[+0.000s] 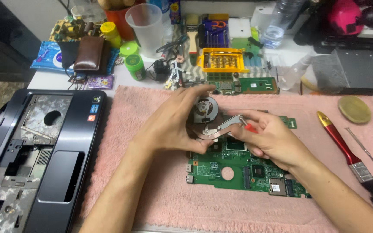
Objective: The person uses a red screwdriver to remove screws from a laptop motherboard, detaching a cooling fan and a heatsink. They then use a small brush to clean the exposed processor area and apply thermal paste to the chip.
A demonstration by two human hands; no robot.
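L hand (pixel 173 123) cups the round cooling fan (pixel 205 109) w/ its copper heatpipe (pixel 221 128), fingers clenched on it, just above the green motherboard (pixel 238 170) on pink towel (pixel 152 190), while R hand (pixel 266 140) pinches a red-handled screwdriver (pixel 250 128) at the heatpipe bracket.

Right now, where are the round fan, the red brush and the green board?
round fan (pixel 205 109), head view, on its hub.
red brush (pixel 337 137), head view, on its red handle.
green board (pixel 221 166), head view, on a bare green patch.
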